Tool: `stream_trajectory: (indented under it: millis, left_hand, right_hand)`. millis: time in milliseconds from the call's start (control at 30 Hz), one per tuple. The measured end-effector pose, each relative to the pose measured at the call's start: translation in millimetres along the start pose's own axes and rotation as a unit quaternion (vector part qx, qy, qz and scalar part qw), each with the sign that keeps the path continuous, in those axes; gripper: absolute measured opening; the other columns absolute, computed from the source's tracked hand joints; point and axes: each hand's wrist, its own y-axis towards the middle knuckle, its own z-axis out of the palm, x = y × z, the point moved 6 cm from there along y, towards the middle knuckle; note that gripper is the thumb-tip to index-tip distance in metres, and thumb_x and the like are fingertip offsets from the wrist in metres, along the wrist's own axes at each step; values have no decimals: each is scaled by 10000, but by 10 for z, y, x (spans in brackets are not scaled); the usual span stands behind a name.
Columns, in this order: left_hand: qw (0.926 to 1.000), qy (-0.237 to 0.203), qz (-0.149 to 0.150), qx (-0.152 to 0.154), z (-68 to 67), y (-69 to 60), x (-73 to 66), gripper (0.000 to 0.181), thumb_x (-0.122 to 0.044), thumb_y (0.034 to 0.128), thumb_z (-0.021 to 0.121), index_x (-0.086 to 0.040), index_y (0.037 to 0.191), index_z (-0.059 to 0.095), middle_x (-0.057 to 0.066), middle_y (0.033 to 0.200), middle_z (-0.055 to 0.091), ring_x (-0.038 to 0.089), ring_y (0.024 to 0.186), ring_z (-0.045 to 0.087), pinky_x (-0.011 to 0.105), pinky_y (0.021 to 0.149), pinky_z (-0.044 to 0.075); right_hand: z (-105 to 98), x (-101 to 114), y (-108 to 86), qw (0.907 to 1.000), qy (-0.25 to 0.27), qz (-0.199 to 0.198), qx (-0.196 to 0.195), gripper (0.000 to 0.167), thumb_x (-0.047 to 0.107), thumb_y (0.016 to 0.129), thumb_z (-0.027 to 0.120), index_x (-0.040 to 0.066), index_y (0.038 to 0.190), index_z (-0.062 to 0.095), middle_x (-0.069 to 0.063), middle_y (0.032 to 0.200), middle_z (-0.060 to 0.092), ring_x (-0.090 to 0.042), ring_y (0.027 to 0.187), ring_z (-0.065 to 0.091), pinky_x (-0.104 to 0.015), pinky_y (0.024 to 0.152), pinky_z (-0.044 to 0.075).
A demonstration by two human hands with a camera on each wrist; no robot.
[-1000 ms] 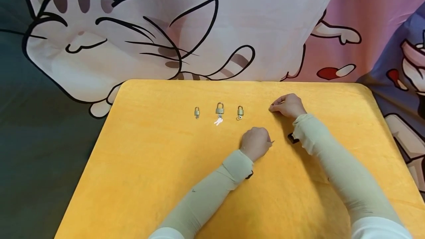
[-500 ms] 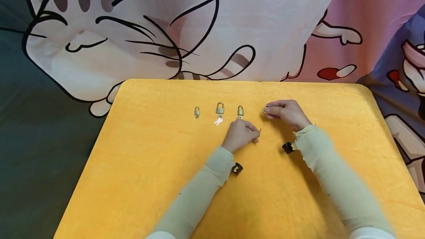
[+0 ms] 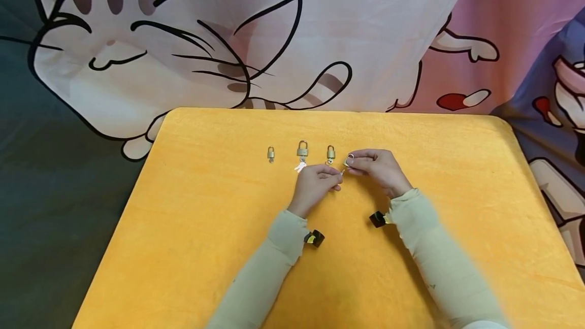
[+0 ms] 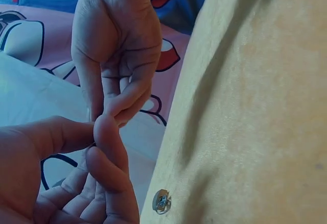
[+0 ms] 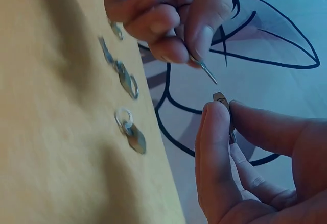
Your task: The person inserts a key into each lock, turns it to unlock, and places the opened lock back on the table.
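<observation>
Between thumb and forefinger, my left hand pinches a small key, its metal blade pointing at the padlock. My right hand pinches a small brass padlock by its body, keyhole end toward the key; its shackle shows above the fingertips in the head view. A narrow gap separates key tip and padlock in the right wrist view. In the left wrist view, fingers hide both. Left of the hands, on the table, lie a small padlock, a larger padlock and another padlock in a row.
White-looking keys hang at the larger padlock's lower end, close to my left hand. A ring is attached to the nearest padlock. The yellow table ends at a cartoon-cat cloth behind it.
My right hand has come left and nearer with the padlock, turning it so the shackle shows. My left hand has moved left and up with the key; the two now nearly meet.
</observation>
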Motion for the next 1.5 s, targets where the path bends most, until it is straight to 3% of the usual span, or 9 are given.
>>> stream_trajectory:
  millis: [167, 533, 767, 1033, 1267, 1500]
  left_hand:
    - [9998, -53, 30, -190, -28, -40, 43, 104, -100, 888, 759, -17, 949, 763, 128, 822, 754, 236, 681, 738, 448, 723, 595]
    - [9992, -44, 163, -366, -54, -49, 80, 93, -126, 891, 765, -46, 936, 778, 102, 752, 745, 228, 668, 734, 413, 680, 593]
    - [9996, -191, 97, -208, -48, -61, 99, 122, -131, 899, 755, -38, 977, 774, 170, 841, 751, 201, 664, 729, 418, 698, 594]
    - [9989, 215, -42, 407, 4, -72, 143, 256, -187, 990, 641, 36, 967, 764, 34, 766, 743, 174, 650, 714, 287, 614, 524]
    - [9991, 266, 251, 237, 2, -98, 138, 248, -175, 986, 647, 36, 944, 770, 17, 736, 737, 178, 622, 709, 335, 578, 531]
    - [9992, 83, 356, 159, -5, -114, 135, 263, -186, 993, 645, 42, 950, 770, 39, 747, 741, 175, 619, 708, 407, 633, 561]
  right_hand:
    - [84, -118, -10, 9993, 355, 56, 83, 433, 3, 948, 667, -220, 1287, 515, -33, 947, 732, -134, 850, 736, -304, 840, 568]
    - [153, -151, -30, 9994, 349, -27, 68, 406, -17, 946, 657, -219, 1270, 521, -50, 952, 723, -149, 872, 733, -322, 849, 569]
    - [153, -168, -30, 9992, 394, -47, 65, 399, -17, 942, 664, -218, 1259, 527, -33, 926, 732, -151, 875, 730, -321, 845, 571]
    - [183, -159, -51, 9988, 444, -131, 150, 401, -4, 940, 672, -214, 1256, 540, -34, 937, 742, -147, 868, 733, -306, 835, 573]
    - [236, -151, -64, 9991, 370, -164, 161, 373, -3, 958, 645, -209, 1257, 559, -23, 944, 740, -127, 840, 731, -285, 817, 576]
    - [280, -158, -69, 9994, 196, -218, 157, 372, 36, 964, 654, -207, 1237, 579, -30, 928, 738, -117, 827, 714, -269, 795, 578]
